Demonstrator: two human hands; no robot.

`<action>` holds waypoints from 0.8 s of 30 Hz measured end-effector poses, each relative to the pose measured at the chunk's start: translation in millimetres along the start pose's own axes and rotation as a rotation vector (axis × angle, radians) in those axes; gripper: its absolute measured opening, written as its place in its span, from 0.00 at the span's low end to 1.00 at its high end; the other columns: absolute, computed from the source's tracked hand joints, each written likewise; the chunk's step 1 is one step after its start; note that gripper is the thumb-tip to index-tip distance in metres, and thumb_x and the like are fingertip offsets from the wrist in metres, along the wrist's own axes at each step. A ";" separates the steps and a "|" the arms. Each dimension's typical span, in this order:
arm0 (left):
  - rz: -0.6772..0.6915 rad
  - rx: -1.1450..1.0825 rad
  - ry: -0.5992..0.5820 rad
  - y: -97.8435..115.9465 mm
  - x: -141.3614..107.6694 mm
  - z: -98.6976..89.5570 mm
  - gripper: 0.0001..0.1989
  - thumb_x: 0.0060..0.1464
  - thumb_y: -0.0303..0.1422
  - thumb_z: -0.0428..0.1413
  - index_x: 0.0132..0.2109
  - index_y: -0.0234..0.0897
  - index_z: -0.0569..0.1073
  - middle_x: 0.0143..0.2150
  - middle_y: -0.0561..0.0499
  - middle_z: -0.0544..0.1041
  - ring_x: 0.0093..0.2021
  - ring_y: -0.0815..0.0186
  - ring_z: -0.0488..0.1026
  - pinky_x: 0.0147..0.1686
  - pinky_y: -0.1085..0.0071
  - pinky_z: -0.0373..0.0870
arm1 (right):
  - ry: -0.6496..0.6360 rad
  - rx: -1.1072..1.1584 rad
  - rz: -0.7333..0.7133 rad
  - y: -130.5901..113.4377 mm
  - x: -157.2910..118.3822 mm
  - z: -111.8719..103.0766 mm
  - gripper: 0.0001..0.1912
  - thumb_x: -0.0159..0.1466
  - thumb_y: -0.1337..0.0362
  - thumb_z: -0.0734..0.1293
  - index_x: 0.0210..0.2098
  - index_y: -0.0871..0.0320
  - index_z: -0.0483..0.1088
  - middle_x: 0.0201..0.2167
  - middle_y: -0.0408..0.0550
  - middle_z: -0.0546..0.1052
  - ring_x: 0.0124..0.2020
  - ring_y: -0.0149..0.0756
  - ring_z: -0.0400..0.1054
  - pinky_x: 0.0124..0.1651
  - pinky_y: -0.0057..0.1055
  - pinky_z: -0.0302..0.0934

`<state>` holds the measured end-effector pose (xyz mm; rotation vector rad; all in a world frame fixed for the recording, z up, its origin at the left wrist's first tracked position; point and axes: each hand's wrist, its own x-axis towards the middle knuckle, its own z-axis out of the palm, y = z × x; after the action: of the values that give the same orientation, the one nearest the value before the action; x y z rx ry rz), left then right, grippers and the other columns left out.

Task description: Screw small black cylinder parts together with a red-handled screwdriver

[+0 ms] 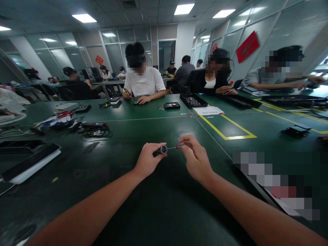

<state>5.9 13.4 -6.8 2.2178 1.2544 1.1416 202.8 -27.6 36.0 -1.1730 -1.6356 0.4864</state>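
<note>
My left hand (148,160) grips a small dark cylindrical part (163,149) between thumb and fingers. Its round end, with a light metallic rim and openings inside, faces me. From the right, my right hand (196,160) pinches a thin screwdriver (177,147) with a red piece near the fingertips. The metal shaft points left and reaches the side of the cylinder; whether its tip sits in a screw is too small to tell. Both hands are raised over the green table (164,212).
Bundled black cables (93,130) and a black-and-white device (33,164) lie on the left. At the right are a yellow tape outline (241,138) and a small black object (296,130). Across the table, a person in a white shirt (145,82) works near a black drive-like box (172,105).
</note>
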 end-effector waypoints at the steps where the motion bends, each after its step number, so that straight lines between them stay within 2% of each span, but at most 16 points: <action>1: 0.002 -0.001 0.000 0.0 0.0 0.2 0.21 0.53 0.28 0.66 0.54 0.48 0.75 0.51 0.52 0.79 0.51 0.58 0.73 0.55 0.56 0.64 | 0.003 -0.011 -0.013 0.0 -0.2 0.4 0.08 0.70 0.62 0.58 0.40 0.54 0.68 0.24 0.40 0.72 0.23 0.32 0.64 0.28 0.30 0.53; 4: 0.006 -0.005 -0.007 0.4 0.4 0.1 0.21 0.53 0.28 0.66 0.54 0.48 0.76 0.51 0.53 0.79 0.51 0.58 0.73 0.55 0.56 0.64 | 0.042 -0.042 -0.026 1.2 -0.2 2.6 0.13 0.72 0.57 0.57 0.38 0.54 0.69 0.26 0.41 0.73 0.25 0.33 0.66 0.30 0.31 0.54; 7: 0.000 -0.012 -0.011 1.2 1.2 -0.5 0.20 0.54 0.28 0.66 0.54 0.48 0.76 0.51 0.52 0.79 0.51 0.58 0.73 0.54 0.55 0.64 | 0.069 -0.005 -0.004 4.8 -0.2 4.9 0.11 0.72 0.57 0.57 0.45 0.54 0.67 0.28 0.42 0.74 0.26 0.34 0.67 0.31 0.32 0.56; 9: -0.008 -0.015 -0.005 1.7 1.4 -1.0 0.20 0.54 0.28 0.65 0.54 0.48 0.76 0.51 0.52 0.79 0.51 0.57 0.73 0.54 0.55 0.65 | 0.085 0.043 0.012 7.7 0.1 6.0 0.09 0.71 0.58 0.58 0.47 0.54 0.65 0.31 0.43 0.75 0.28 0.35 0.67 0.33 0.32 0.58; 14: 0.003 -0.019 -0.027 3.7 0.2 -1.7 0.20 0.54 0.29 0.65 0.53 0.46 0.76 0.51 0.50 0.79 0.52 0.57 0.73 0.56 0.54 0.64 | 0.121 0.125 0.093 12.6 5.5 7.6 0.12 0.71 0.54 0.59 0.40 0.55 0.68 0.31 0.44 0.74 0.32 0.36 0.68 0.36 0.34 0.61; 19: 0.035 -0.010 -0.031 4.1 0.4 -2.1 0.17 0.56 0.29 0.64 0.53 0.47 0.76 0.52 0.51 0.79 0.54 0.57 0.73 0.60 0.51 0.60 | 0.192 0.348 0.286 20.1 11.9 8.5 0.18 0.70 0.49 0.57 0.34 0.55 0.67 0.24 0.41 0.69 0.26 0.35 0.66 0.30 0.33 0.61; 24: 0.000 -0.010 -0.008 1.6 1.0 -1.9 0.19 0.56 0.29 0.64 0.54 0.47 0.75 0.53 0.50 0.78 0.55 0.57 0.72 0.58 0.52 0.62 | 0.234 0.216 0.166 16.9 6.9 9.2 0.15 0.72 0.52 0.57 0.37 0.55 0.67 0.27 0.42 0.70 0.29 0.35 0.66 0.34 0.34 0.62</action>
<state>5.5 13.2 -4.1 2.2137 1.2428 1.1348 202.3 -12.0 22.7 -1.1608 -1.2593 0.5923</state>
